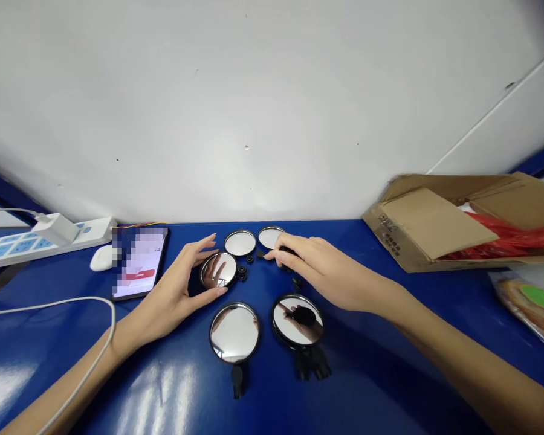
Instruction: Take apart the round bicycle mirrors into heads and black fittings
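My left hand [181, 284] curves around a round mirror [219, 271], its thumb along the near rim and fingers at the far left rim. In my right hand [320, 261], the thumb and fingers close on a small black part [286, 250], mostly hidden by them. Behind lie two round mirrors, a left one [240, 243] and a right one [268, 237] partly covered by my right hand. Nearer are a mirror with a black stem [234, 332] and a black-rimmed mirror [296, 319] with black fittings below it. Small black knobs [242, 273] lie between the mirrors.
On the blue table [172, 374], a phone [140, 263], a white case [102, 258] and a power strip [49, 238] are at left. A white cable [84, 298] crosses my left forearm. At right are a cardboard box [435, 223] with red plastic and a wrapped item [530, 302].
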A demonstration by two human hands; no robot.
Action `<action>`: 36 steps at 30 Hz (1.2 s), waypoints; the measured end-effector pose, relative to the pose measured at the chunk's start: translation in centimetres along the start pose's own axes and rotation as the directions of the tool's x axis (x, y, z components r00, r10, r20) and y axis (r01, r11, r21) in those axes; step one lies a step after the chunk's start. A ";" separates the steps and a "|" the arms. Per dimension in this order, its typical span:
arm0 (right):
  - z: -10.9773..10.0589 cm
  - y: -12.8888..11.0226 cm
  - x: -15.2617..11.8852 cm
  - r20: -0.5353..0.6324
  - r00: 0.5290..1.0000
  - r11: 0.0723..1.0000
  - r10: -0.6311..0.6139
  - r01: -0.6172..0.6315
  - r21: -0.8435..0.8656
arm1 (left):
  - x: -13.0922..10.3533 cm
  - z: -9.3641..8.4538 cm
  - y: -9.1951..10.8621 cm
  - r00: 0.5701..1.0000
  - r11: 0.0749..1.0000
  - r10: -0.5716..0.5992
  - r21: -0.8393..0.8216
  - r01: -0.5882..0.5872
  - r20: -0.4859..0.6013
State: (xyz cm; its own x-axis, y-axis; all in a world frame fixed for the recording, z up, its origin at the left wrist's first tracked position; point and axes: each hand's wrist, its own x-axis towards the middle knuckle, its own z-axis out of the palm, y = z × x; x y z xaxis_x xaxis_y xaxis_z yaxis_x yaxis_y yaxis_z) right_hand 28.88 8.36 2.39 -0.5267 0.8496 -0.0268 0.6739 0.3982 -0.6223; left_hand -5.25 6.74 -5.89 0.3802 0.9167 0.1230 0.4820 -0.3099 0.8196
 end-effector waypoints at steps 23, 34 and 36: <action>1.2 0.9 -0.1 0.061 0.997 0.998 -0.052 0.054 -0.022 | 0.1 0.1 -0.2 1.000 1.000 0.016 0.025 -0.015 -0.002; -0.4 1.1 -2.7 -0.041 0.985 0.986 0.166 -0.165 0.009 | -0.1 -0.1 -0.4 0.999 0.999 0.039 0.021 -0.039 0.012; -0.7 1.3 -3.2 -0.055 0.980 0.982 0.190 -0.189 0.029 | 0.0 -0.2 -0.4 0.999 0.999 0.045 0.027 -0.045 0.013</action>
State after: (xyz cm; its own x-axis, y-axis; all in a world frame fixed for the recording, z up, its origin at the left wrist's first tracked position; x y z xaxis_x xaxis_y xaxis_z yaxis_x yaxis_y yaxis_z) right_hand 31.75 6.42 2.24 -0.3598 0.9275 -0.1014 0.7460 0.2206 -0.6284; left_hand -5.58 6.89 -6.10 0.4119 0.8985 0.1519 0.4854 -0.3575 0.7979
